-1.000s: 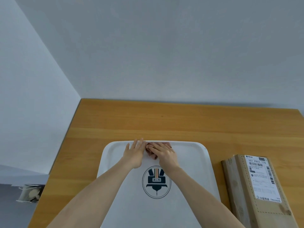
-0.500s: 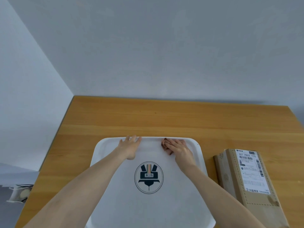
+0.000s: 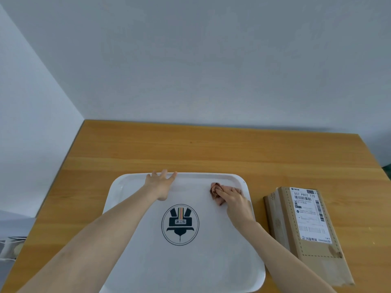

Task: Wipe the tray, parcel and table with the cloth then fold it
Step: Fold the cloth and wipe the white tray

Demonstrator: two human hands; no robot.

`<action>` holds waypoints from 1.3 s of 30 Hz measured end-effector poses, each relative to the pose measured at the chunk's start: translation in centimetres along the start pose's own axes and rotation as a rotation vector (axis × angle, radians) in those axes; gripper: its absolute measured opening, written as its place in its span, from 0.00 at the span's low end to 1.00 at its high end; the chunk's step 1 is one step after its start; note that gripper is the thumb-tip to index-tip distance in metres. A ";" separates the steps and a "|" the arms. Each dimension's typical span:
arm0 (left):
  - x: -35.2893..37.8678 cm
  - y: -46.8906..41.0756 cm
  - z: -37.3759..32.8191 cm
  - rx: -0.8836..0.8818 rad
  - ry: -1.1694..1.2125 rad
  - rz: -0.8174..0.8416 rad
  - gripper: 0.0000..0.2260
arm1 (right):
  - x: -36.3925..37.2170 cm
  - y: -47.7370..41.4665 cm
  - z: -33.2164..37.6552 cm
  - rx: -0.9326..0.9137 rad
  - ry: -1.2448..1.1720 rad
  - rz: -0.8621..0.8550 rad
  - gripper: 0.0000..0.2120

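Right hand [image 3: 234,200] with cloth [image 3: 214,189] has shifted from mid far edge of the tray [image 3: 211,267] to its upper-right corner. Fingers look curled over the bunched cloth, pressing it down; thumb hidden. Left hand [image 3: 160,183] stays flat, fingers spread, at the far rim left of centre. Parcel [image 3: 281,220] on the table [image 3: 190,149], just right of the tray.

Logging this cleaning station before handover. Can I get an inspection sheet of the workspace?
Surface: wooden table.
Job's things: white tray with a round logo; wadded cloth at its far right corner; cardboard parcel right of the tray, label up.
Clutter: nothing seen.
Hands: left hand flat at the tray's far rim; right hand grips the cloth.
Cables: nothing seen.
Surroundings: grey walls; unclear pale object beyond the table's left edge.
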State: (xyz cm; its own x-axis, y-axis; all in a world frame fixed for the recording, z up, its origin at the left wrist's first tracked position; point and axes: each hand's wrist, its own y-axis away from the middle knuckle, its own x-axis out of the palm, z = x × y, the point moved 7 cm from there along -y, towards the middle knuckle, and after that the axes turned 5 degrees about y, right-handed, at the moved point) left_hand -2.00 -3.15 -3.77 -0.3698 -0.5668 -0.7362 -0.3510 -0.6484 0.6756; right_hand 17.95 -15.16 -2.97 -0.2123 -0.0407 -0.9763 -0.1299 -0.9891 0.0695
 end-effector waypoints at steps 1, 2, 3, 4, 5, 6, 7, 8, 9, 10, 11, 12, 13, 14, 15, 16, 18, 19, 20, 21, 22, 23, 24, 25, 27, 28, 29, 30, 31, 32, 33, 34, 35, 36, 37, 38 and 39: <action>0.1 0.0 0.0 0.000 -0.001 -0.002 0.39 | 0.3 0.8 -0.1 -0.010 0.004 -0.017 0.36; 0.1 0.0 -0.1 0.000 0.000 -0.004 0.39 | 0.6 1.7 -0.2 -0.019 0.024 -0.032 0.37; -0.1 0.1 -0.1 0.000 0.003 -0.006 0.39 | 0.7 2.3 -0.1 -0.018 0.025 -0.038 0.38; -0.1 0.1 -0.1 0.002 0.011 -0.005 0.38 | 0.9 3.0 0.0 -0.027 0.027 -0.049 0.38; -0.2 0.2 -0.1 0.005 0.021 -0.005 0.38 | 0.9 3.5 0.2 -0.041 0.023 -0.071 0.38; -0.2 0.3 -0.1 0.007 0.033 -0.003 0.38 | 1.1 4.0 0.3 -0.048 0.016 -0.082 0.37; -0.2 0.3 -0.2 0.008 0.045 -0.001 0.38 | 1.2 4.2 0.4 -0.045 0.006 -0.090 0.37; -0.1 0.4 -0.3 0.007 0.056 0.000 0.38 | 1.1 4.3 0.5 -0.039 0.006 -0.101 0.36; -0.2 0.5 -0.2 0.004 0.063 -0.005 0.38 | 0.9 4.0 0.7 -0.041 0.008 -0.114 0.35; -0.2 0.5 -0.2 0.002 0.067 -0.009 0.38 | 0.6 3.7 0.9 -0.046 0.011 -0.128 0.34; -0.1 0.5 -0.2 0.002 0.073 -0.010 0.38 | 0.2 3.1 1.0 -0.052 0.012 -0.137 0.34; -0.1 0.5 -0.2 0.003 0.084 -0.008 0.39 | -0.1 2.4 1.0 -0.054 0.022 -0.137 0.34; 0.0 0.4 -0.3 0.002 0.096 -0.007 0.39 | -0.5 1.7 0.9 -0.049 0.039 -0.137 0.36; 0.1 0.5 -0.3 0.001 0.105 -0.007 0.39 | -0.8 0.9 0.8 -0.034 0.054 -0.130 0.37; 0.1 0.5 -0.3 0.000 0.111 -0.006 0.40 | -1.0 0.1 0.7 -0.012 0.065 -0.126 0.39; 0.1 0.6 -0.3 -0.004 0.113 -0.006 0.40 | -1.0 -0.6 0.8 0.010 0.068 -0.120 0.40; 0.0 0.6 -0.3 -0.011 0.112 -0.018 0.40 | -0.9 -1.7 1.0 0.033 0.074 -0.126 0.40; -0.1 0.6 -0.3 -0.012 0.112 -0.021 0.40 | -0.8 -1.9 1.1 0.029 0.080 -0.139 0.39; -0.2 0.6 -0.2 -0.013 0.114 -0.021 0.40 | -0.8 -1.8 1.1 0.021 0.090 -0.151 0.38; -0.3 0.6 -0.2 -0.013 0.114 -0.017 0.39 | -0.6 -1.6 1.1 0.011 0.097 -0.158 0.38; -0.2 0.7 -0.2 -0.012 0.111 -0.010 0.39 | -0.3 -1.3 1.0 -0.006 0.098 -0.161 0.37; -0.2 0.7 -0.2 -0.011 0.106 -0.007 0.39 | 0.1 -0.7 1.0 -0.032 0.096 -0.164 0.37; -0.2 0.7 -0.2 -0.010 0.099 -0.010 0.39 | 0.6 0.0 1.0 -0.060 0.091 -0.170 0.36; -0.2 0.6 -0.3 -0.011 0.092 -0.013 0.39 | 1.0 1.0 1.1 -0.091 0.079 -0.181 0.35; -0.2 0.4 -0.2 -0.011 0.099 -0.010 0.39 | 1.6 3.1 1.9 -0.163 0.045 -0.196 0.34; -0.1 0.3 -0.1 -0.008 0.117 0.000 0.39 | 1.8 4.1 2.4 -0.192 0.041 -0.201 0.33; -0.1 0.2 -0.1 -0.003 0.144 0.013 0.39 | 2.1 5.0 2.8 -0.204 0.042 -0.205 0.33; -0.1 0.1 0.0 0.000 0.180 0.026 0.39 | 2.3 5.4 3.0 -0.201 0.038 -0.213 0.32; 0.1 0.0 0.1 0.000 0.217 0.033 0.38 | 2.4 5.6 3.0 -0.187 0.027 -0.224 0.32; 0.1 -0.2 0.2 -0.003 0.249 0.029 0.38 | 2.5 5.5 3.0 -0.174 0.012 -0.238 0.32; 0.2 -0.4 0.3 -0.008 0.271 0.020 0.38 | 2.4 5.3 3.0 -0.165 0.005 -0.258 0.30; 0.2 -0.6 0.3 -0.013 0.288 0.011 0.37 | 2.3 5.0 3.0 -0.164 0.008 -0.284 0.27; 0.2 -0.8 0.2 -0.015 0.302 0.002 0.37 | 2.1 4.7 3.0 -0.169 0.018 -0.310 0.24; 0.3 -0.8 0.2 -0.017 0.316 -0.004 0.37 | 1.7 4.4 3.1 -0.178 0.032 -0.333 0.22; 0.3 -0.9 0.1 -0.018 0.327 -0.014 0.37 | 1.4 3.8 3.1 -0.186 0.047 -0.347 0.22; 0.4 -0.9 0.0 -0.017 0.338 -0.025 0.36 | 1.0 3.1 3.0 -0.187 0.061 -0.358 0.22; 0.5 -1.0 0.0 -0.019 0.350 -0.037 0.36 | 0.7 2.1 2.9 -0.178 0.068 -0.362 0.22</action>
State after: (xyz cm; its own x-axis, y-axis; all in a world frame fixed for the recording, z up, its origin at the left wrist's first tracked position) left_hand -1.83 -2.80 -4.77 -0.0389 -0.6805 -0.7317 -0.3410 -0.6793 0.6499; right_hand 14.75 -16.84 -2.91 -0.1187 0.3115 -0.9428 -0.0139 -0.9499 -0.3121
